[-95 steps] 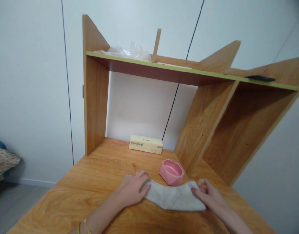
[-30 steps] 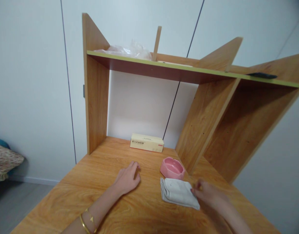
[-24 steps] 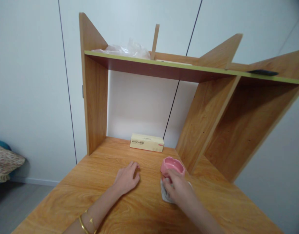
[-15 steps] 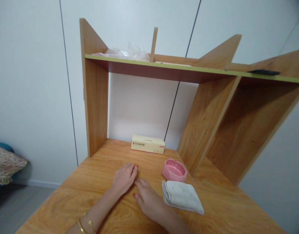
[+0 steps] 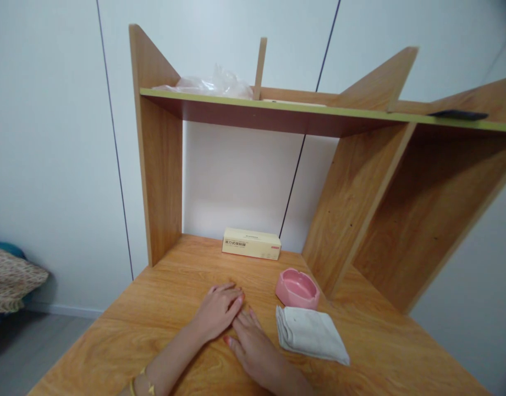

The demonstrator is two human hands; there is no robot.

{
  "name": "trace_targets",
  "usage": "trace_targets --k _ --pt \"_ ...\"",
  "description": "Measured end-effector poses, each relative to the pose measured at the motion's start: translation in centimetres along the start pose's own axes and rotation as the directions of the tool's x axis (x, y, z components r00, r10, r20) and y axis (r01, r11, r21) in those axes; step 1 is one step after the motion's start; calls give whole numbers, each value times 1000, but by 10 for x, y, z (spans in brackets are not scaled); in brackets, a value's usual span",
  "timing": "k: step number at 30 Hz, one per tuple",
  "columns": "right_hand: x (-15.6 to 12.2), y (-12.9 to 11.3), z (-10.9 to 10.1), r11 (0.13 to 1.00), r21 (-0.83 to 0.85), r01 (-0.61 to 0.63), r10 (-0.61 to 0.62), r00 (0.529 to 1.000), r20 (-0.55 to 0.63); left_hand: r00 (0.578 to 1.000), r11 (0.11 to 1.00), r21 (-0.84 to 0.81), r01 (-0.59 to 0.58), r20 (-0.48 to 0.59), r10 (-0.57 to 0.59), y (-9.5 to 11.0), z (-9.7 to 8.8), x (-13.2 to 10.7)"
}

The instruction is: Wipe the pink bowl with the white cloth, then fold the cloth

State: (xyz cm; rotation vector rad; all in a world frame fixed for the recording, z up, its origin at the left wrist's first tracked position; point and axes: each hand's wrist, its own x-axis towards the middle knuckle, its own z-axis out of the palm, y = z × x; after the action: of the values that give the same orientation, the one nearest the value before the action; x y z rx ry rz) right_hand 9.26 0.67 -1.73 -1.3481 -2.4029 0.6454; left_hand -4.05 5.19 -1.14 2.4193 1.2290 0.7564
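My left hand [image 5: 218,311] lies palm down on the wooden desk, fingers stretched forward and holding nothing. Its thumb rests against the fingertips of my right hand [image 5: 253,342], which is also flat, with fingers extended and nothing in them. A gold bracelet [image 5: 142,381] circles the left wrist. Just right of my right hand is a folded whitish cloth [image 5: 313,334]. Behind the cloth sits a pink ashtray [image 5: 298,289] with a notched rim. Farther back, near the wall, stands a cream cling film box [image 5: 252,245] with dark printing.
A wooden hutch [image 5: 162,181] with upright panels rises from the desk [image 5: 125,330]. On its shelf lie a clear plastic bag [image 5: 218,85] and a flat dark object [image 5: 459,114]. At far left, a patterned fabric [image 5: 14,278] hangs over something teal.
My left hand has slid slightly right and its fingers have spread a little, the thumb now over the right fingertips. The objects stay put; the view has shifted slightly.
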Motion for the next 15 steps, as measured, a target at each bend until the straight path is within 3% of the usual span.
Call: trace_targets --k 7,15 --pt "1 2 -2 1000 3 20 -20 1000 -9 993 1000 -24 -15 117 18 -3 5 -4" --pt "0 -2 -2 999 -44 1 -1 1000 1 994 998 -36 -48 96 51 -3 6 -3"
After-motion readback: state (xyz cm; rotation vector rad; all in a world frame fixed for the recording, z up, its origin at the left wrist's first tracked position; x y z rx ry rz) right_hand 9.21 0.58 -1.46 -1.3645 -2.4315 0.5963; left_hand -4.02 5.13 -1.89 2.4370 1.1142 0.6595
